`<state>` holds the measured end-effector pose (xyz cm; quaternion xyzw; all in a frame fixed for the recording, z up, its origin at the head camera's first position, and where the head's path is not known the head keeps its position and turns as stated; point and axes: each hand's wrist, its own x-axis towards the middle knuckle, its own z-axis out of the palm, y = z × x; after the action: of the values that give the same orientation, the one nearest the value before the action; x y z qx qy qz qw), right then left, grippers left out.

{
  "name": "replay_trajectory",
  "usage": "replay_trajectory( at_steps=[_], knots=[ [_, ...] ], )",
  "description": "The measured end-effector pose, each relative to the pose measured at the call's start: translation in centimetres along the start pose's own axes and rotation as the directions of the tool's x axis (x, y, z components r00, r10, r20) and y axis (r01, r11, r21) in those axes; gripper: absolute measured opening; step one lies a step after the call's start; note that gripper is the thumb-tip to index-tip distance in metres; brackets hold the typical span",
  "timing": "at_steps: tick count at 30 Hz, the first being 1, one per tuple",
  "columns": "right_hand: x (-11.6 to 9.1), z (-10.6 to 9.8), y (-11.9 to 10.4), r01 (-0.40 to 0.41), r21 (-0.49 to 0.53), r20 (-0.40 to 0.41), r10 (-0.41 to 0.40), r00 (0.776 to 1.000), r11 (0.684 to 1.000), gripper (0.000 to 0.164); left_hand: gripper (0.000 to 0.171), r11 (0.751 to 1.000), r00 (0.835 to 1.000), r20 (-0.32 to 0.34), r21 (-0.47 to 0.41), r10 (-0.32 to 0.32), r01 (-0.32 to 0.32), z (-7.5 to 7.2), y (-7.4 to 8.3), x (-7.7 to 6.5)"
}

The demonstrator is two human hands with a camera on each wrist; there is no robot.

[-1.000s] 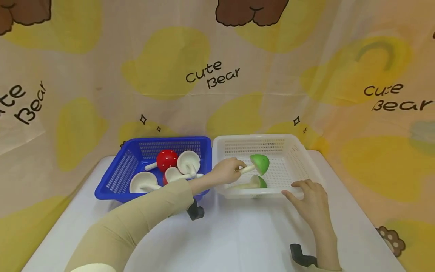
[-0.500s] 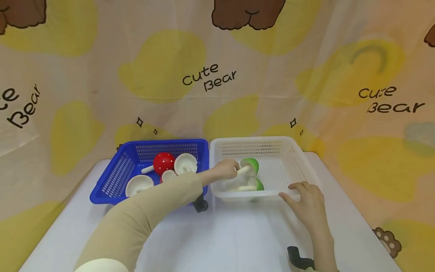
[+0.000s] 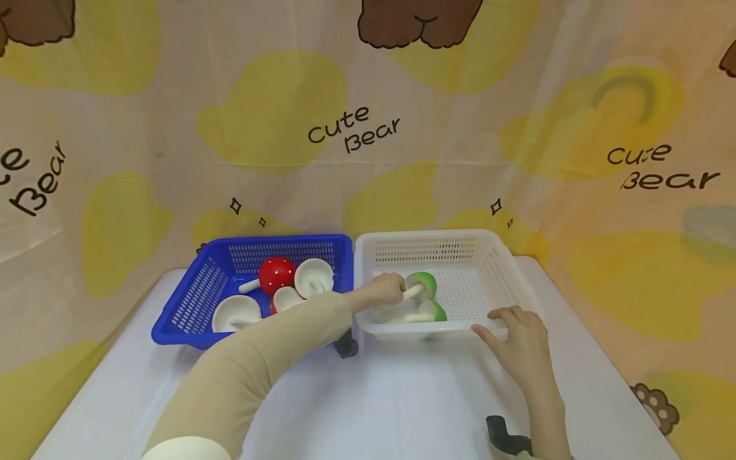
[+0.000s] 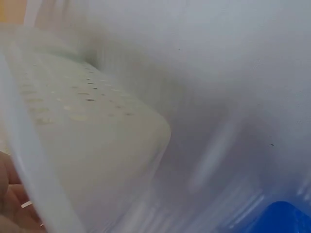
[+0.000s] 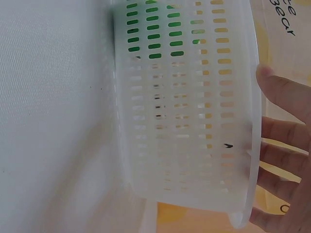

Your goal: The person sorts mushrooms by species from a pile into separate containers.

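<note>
My left hand [image 3: 386, 289] reaches into the white basket [image 3: 428, 235] and pinches the pale stem of a green-capped toy mushroom [image 3: 425, 281]. A second green-capped mushroom [image 3: 438, 312] lies below it in this view, along the basket's front side. Only part of the left fingers [image 4: 14, 204] shows in the left wrist view, behind the basket rim; the mushroom is hidden there. My right hand [image 3: 520, 338] holds the basket's front rim near its right corner, thumb and fingers spread along it. In the right wrist view green shows through the slots of the basket wall [image 5: 194, 170].
A blue basket [image 3: 172, 313] stands against the white one's left side. It holds a red mushroom with white dots [image 3: 277, 275] and several others showing white undersides [image 3: 236, 312]. Both baskets stand on a white table [image 3: 402, 409] before a patterned cloth [image 3: 448, 128].
My left hand has moved left and down with the green mushroom, whose cap now sits just above the other green one. The right hand stays at the rim.
</note>
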<state>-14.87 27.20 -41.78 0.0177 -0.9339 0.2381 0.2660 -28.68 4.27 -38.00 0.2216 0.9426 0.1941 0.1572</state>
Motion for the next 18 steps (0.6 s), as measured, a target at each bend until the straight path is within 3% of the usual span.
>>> replay_trajectory(
  at_steps=[4, 6, 7, 10, 13, 14, 18],
  knots=[
    [0.0, 0.0, 0.0, 0.004, 0.000, -0.004, -0.004, 1.000, 1.000, 0.034, 0.025, 1.000, 0.999, 0.044, 0.000, 0.006, -0.006, 0.4, 0.0, 0.2],
    [0.0, 0.0, -0.1, 0.007, 0.000, -0.006, -0.007, 1.000, 1.000, 0.034, 0.027, 0.999, 0.998, 0.060, 0.041, 0.015, -0.017, 0.6, -0.2, 0.5],
    [-0.1, 0.0, -0.1, 0.010, -0.001, -0.009, -0.010, 1.000, 1.000, 0.034, 0.029, 0.997, 0.998, 0.048, 0.056, 0.046, -0.049, 1.1, -0.9, 1.3],
    [-0.1, 0.0, -0.1, 0.024, -0.002, -0.018, -0.024, 1.000, 1.000, 0.034, 0.037, 0.992, 0.997, 0.043, 0.109, 0.057, -0.061, 1.4, -1.2, 1.6],
    [-0.1, 0.0, -0.1, 0.037, -0.006, -0.028, -0.037, 0.999, 0.999, 0.034, 0.040, 0.990, 0.998, 0.031, 0.129, 0.053, -0.056, 1.2, -1.1, 1.2],
    [-0.1, 0.0, -0.1, 0.037, -0.005, -0.029, -0.038, 0.999, 0.999, 0.034, 0.039, 0.990, 0.999, 0.042, 0.136, 0.026, -0.032, 0.7, -0.5, 0.4],
    [-0.1, 0.0, -0.1, 0.026, -0.006, -0.023, -0.026, 0.999, 1.000, 0.034, 0.037, 0.986, 0.999, 0.020, 0.161, 0.044, -0.047, 0.4, -0.2, -0.6]
  ],
)
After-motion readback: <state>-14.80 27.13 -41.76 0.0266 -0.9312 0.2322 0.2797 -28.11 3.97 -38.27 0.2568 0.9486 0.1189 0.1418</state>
